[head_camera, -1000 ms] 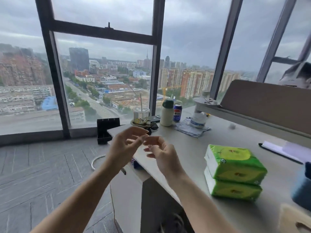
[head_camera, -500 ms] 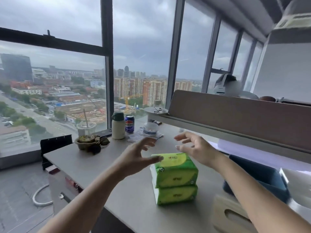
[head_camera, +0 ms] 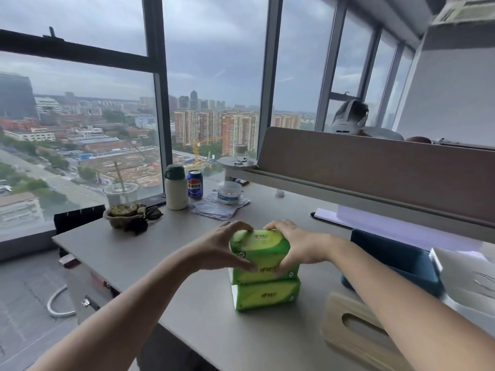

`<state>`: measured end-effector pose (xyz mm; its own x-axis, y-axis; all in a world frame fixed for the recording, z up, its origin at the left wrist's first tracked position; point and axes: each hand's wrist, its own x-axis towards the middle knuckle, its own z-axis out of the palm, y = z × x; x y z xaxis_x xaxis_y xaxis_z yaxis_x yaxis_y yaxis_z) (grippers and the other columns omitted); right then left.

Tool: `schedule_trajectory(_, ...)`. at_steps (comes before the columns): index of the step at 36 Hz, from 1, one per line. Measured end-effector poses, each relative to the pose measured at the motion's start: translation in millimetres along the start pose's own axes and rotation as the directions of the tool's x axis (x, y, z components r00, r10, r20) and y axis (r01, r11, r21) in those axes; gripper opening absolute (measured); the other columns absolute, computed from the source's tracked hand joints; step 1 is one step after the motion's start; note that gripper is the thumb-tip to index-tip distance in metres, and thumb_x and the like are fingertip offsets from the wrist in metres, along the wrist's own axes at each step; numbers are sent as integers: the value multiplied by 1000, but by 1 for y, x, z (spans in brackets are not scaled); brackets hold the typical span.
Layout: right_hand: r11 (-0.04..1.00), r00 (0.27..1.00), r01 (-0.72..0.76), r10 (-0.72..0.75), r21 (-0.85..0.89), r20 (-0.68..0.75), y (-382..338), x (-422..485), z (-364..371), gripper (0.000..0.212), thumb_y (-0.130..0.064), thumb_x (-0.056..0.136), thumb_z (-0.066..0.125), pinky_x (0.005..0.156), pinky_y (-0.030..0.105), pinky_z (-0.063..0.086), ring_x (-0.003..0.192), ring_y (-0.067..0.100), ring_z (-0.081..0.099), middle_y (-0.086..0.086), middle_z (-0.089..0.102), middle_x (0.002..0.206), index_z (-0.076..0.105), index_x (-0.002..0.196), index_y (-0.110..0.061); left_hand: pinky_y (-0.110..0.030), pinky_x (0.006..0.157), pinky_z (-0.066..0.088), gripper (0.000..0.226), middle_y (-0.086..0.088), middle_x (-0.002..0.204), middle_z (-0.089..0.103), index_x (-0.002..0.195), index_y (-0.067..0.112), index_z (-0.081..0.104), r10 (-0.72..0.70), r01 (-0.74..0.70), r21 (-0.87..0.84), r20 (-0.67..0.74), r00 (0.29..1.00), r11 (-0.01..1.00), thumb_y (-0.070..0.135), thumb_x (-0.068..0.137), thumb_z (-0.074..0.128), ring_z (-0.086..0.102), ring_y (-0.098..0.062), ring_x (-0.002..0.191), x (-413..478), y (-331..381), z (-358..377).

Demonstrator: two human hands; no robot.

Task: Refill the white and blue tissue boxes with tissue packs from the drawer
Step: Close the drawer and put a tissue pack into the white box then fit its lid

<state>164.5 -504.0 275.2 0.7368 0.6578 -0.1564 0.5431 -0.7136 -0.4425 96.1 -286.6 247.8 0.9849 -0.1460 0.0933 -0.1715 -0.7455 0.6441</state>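
Tissue packs, two of them in green wrap, sit stacked near the front edge of the grey desk (head_camera: 150,253); the top pack (head_camera: 261,246) is clasped at its short ends, the left hand (head_camera: 214,250) on one side and the right hand (head_camera: 300,247) on the other, fingers curled over the far edge and thumbs pressed at the near face. Gripping both ends probably keeps the soft pack from sagging as it comes off the bottom pack (head_camera: 265,294). A blue tissue box (head_camera: 396,261) and a wooden lid (head_camera: 356,328) with its slot lie just right. Beyond stand a white flask (head_camera: 176,187), a cola can (head_camera: 195,183) and tall windows over a city.
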Motion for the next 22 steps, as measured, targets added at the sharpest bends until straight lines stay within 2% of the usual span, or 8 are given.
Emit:
schedule_trajectory(3, 999, 999, 22, -24, -41, -40, 1, -5, -5, 90, -30, 63, 89, 100, 34, 46, 117, 17, 45, -5, 38, 132, 36, 136, -31, -18, 72, 42, 76, 8, 126, 44, 128, 43, 48, 42, -42, 15, -26, 999, 999, 40, 62, 87, 45, -13, 111, 1, 6, 0)
schedule_trajectory(7, 998, 993, 38, -42, -41, -114, 9, -21, -16, 89, -33, 63, 89, 97, 32, 46, 115, 16, 46, -6, 39, 128, 37, 135, -30, -31, 88, 50, 76, 8, 128, 45, 125, 47, 48, 84, -84, 7, -26, 996, 996, 43, 60, 87, 47, -16, 114, 9, 22, -2)
schedule_trajectory(10, 999, 985, 25, -30, -35, -168, 21, -40, -31, 88, -35, 63, 88, 99, 35, 47, 115, 16, 46, -7, 39, 125, 37, 135, -31, -33, 85, 50, 77, 8, 129, 46, 126, 48, 46, 131, -131, 12, -6, 991, 991, 44, 61, 87, 48, -16, 111, 20, 42, 1)
schedule_trajectory(14, 999, 975, -27, 18, -39, -221, 46, -74, -54, 90, -40, 61, 88, 98, 31, 44, 116, 13, 45, -11, 38, 126, 36, 135, -36, -35, 85, 49, 79, 9, 128, 44, 131, 47, 44, 206, -206, 23, 10, 979, 978, 43, 63, 86, 47, -16, 110, 40, 79, 17)
schedule_trajectory(17, 996, 962, -77, 62, -47, -265, 70, -103, -72, 90, -43, 57, 88, 98, 33, 45, 113, 11, 48, -14, 40, 121, 38, 133, -40, -29, 82, 47, 79, 8, 128, 44, 131, 43, 46, 272, -272, -15, 20, 962, 962, 39, 64, 87, 48, -15, 109, 58, 110, 37)
schedule_trajectory(22, 986, 934, -162, 144, -28, -327, 112, -154, -94, 84, -37, 59, 89, 95, 32, 47, 111, 9, 49, -16, 40, 118, 42, 129, -40, -34, 89, 50, 77, 6, 128, 43, 131, 39, 47, 368, -365, -48, 75, 927, 930, 34, 65, 87, 47, -17, 112, 88, 160, 78)
